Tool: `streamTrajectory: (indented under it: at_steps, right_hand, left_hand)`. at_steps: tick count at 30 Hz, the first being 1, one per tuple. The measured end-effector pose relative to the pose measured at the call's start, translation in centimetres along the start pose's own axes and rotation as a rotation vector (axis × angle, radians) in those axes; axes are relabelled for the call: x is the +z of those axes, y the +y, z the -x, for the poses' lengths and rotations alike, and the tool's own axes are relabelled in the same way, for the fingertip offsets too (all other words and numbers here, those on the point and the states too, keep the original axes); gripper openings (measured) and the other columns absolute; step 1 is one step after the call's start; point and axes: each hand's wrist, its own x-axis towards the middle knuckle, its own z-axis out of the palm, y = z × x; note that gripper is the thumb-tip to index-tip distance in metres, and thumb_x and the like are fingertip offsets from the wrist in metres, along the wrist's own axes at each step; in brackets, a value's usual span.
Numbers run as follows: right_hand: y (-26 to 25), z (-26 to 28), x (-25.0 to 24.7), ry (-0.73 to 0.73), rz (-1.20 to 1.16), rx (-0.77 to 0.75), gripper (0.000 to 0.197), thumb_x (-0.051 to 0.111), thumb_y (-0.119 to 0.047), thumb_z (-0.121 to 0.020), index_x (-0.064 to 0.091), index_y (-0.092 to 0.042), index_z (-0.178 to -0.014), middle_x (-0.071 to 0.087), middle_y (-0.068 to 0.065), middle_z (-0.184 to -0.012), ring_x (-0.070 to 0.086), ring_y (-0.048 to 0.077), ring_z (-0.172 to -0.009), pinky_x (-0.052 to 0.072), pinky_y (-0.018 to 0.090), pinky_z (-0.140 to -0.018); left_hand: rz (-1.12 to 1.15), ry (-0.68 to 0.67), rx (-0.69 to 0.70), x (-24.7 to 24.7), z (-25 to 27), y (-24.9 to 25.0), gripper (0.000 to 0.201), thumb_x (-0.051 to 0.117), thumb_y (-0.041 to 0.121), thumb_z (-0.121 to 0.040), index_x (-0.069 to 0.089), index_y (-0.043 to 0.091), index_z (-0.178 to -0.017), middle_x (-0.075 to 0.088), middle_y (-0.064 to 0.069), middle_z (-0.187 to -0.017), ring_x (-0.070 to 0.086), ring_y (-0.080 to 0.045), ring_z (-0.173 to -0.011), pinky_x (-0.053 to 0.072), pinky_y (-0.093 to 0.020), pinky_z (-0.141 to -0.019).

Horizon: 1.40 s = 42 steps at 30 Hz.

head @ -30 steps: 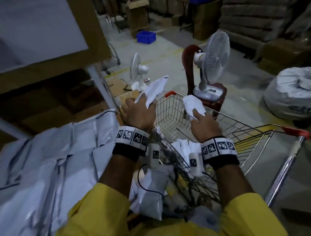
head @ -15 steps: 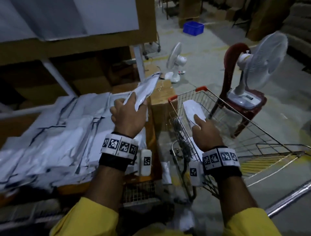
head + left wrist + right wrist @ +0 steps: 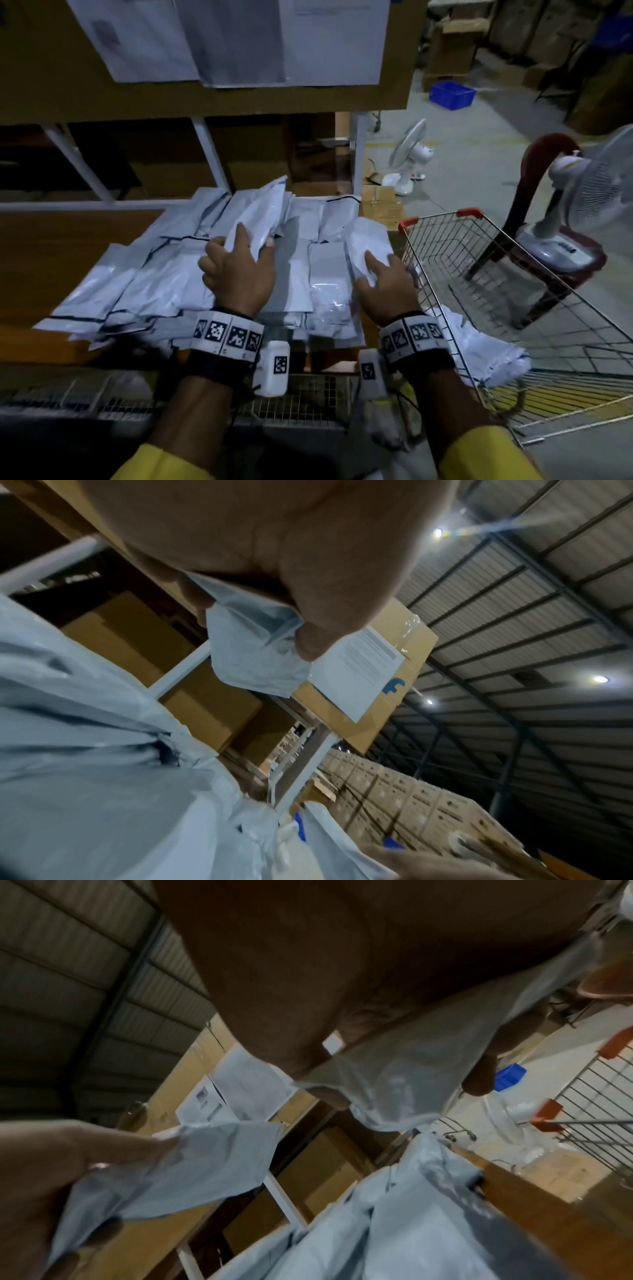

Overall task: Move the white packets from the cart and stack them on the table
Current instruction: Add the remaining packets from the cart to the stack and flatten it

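My left hand [image 3: 239,267] grips a long white packet [image 3: 262,212] and holds it over the pile of white packets [image 3: 144,287] spread on the wooden table [image 3: 37,240]. In the left wrist view the same packet [image 3: 250,645] is pinched between thumb and fingers. My right hand [image 3: 383,284] holds a smaller white packet [image 3: 368,240] at the pile's right edge, just left of the wire cart [image 3: 513,291]. The right wrist view shows that packet [image 3: 428,1069] under my fingers. More white packets [image 3: 479,353] lie in the cart's near corner.
A shelf with cardboard boxes and paper labels [image 3: 239,41] hangs close above the table. Right of the cart stands a dark red chair [image 3: 548,240] carrying a white fan [image 3: 596,192]. Another fan [image 3: 407,157] and a blue crate [image 3: 452,94] sit on the floor.
Both hands have swung left from over the cart to above the table's pile, each still holding its packet. The view turned left with them.
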Motion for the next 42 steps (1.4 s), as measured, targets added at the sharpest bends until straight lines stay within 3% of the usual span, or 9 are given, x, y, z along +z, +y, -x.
streamTrajectory:
  at_steps: [6, 13, 15, 19, 23, 30, 35, 38, 42]
  right_hand:
    - [-1.5, -1.3, 6.8, -0.050, 0.082, 0.045, 0.058, 0.043, -0.052, -0.097, 0.038, -0.034, -0.152, 0.016, 0.010, -0.163, 0.028, 0.039, -0.143, 0.030, 0.050, -0.116]
    - [-1.2, -1.5, 9.4, -0.022, 0.204, -0.061, 0.051, 0.043, -0.039, -0.099, 0.041, -0.030, -0.149, 0.026, 0.012, -0.160, 0.040, 0.038, -0.136, 0.036, 0.047, -0.112]
    - [-1.2, -1.4, 9.5, -0.025, 0.229, -0.054, 0.053, 0.045, -0.041, -0.097, 0.039, -0.033, -0.149, 0.026, 0.009, -0.160, 0.040, 0.037, -0.137, 0.038, 0.050, -0.111]
    - [-1.2, -1.0, 9.3, -0.033, 0.244, -0.055, 0.058, 0.049, -0.044, -0.093, 0.036, -0.035, -0.149, 0.027, 0.007, -0.160, 0.040, 0.036, -0.137, 0.041, 0.053, -0.108]
    - [-1.1, -1.0, 9.7, -0.047, 0.266, -0.082, 0.060, 0.048, -0.048, -0.094, 0.032, -0.036, -0.151, 0.025, 0.008, -0.161, 0.042, 0.035, -0.136, 0.041, 0.053, -0.108]
    - [-1.2, -0.8, 9.9, -0.026, 0.251, -0.112, 0.060, 0.046, -0.048, -0.098, 0.026, -0.037, -0.154, 0.020, 0.007, -0.164, 0.036, 0.031, -0.142, 0.040, 0.053, -0.109]
    - [-0.2, -1.0, 8.5, 0.110, 0.144, -0.159, 0.059, 0.043, -0.046, -0.095, 0.033, -0.031, -0.152, 0.029, 0.010, -0.160, 0.043, 0.035, -0.136, 0.046, 0.054, -0.103]
    - [1.2, -1.3, 7.0, 0.148, 0.115, -0.163, 0.057, 0.034, -0.052, -0.091, 0.036, -0.035, -0.146, 0.037, 0.006, -0.152, 0.049, 0.034, -0.130, 0.048, 0.056, -0.099]
    - [3.4, -0.5, 4.2, 0.233, 0.064, -0.149, 0.046, 0.043, -0.042, -0.095, 0.045, -0.027, -0.139, 0.047, 0.011, -0.143, 0.049, 0.035, -0.127, 0.045, 0.056, -0.102]
  left_hand:
    - [-0.127, -0.140, 0.071, 3.5, -0.2, -1.6, 0.069, 0.043, 0.063, -0.095, 0.034, 0.026, -0.153, 0.015, -0.013, -0.158, 0.021, -0.038, -0.137, 0.019, -0.048, -0.115]
    - [-0.304, -0.205, 0.139, 7.2, 0.6, -3.4, 0.091, 0.037, 0.076, -0.089, 0.029, 0.013, -0.155, 0.003, -0.020, -0.164, 0.009, -0.038, -0.149, 0.011, -0.055, -0.116]
    - [-0.345, -0.192, 0.192, 7.3, 0.1, -3.7, 0.082, 0.038, 0.069, -0.093, 0.028, 0.016, -0.155, -0.001, -0.020, -0.165, 0.007, -0.037, -0.150, 0.010, -0.055, -0.117]
    - [-0.465, -0.193, 0.474, 7.8, -0.9, -4.6, 0.066, 0.043, 0.056, -0.097, 0.022, 0.036, -0.156, -0.010, -0.017, -0.166, 0.005, -0.038, -0.150, 0.015, -0.055, -0.118]
    - [-0.464, -0.263, 0.417, 8.2, -1.3, -4.9, 0.060, 0.038, 0.056, -0.100, 0.022, 0.039, -0.156, -0.009, -0.018, -0.166, 0.009, -0.039, -0.149, 0.017, -0.051, -0.116]
    - [-0.439, -0.199, 0.370, 8.5, -1.4, -4.1, 0.058, 0.034, 0.060, -0.100, 0.031, 0.037, -0.153, -0.002, -0.018, -0.166, 0.017, -0.037, -0.145, 0.022, -0.051, -0.113]
    - [-0.235, -0.062, 0.406, 6.3, -1.1, -2.7, 0.051, 0.038, 0.057, -0.099, 0.050, 0.034, -0.143, 0.018, -0.012, -0.164, 0.024, -0.035, -0.140, 0.027, -0.052, -0.109]
    - [-0.075, 0.025, 0.484, 5.0, 0.0, -1.3, 0.046, 0.042, 0.052, -0.096, 0.060, 0.031, -0.134, 0.036, -0.005, -0.157, 0.031, -0.031, -0.136, 0.031, -0.051, -0.105]
    - [0.118, 0.053, 0.614, 4.3, 2.5, 0.4, 0.039, 0.051, 0.042, -0.097, 0.062, 0.028, -0.132, 0.048, 0.003, -0.149, 0.039, -0.024, -0.135, 0.035, -0.047, -0.105]
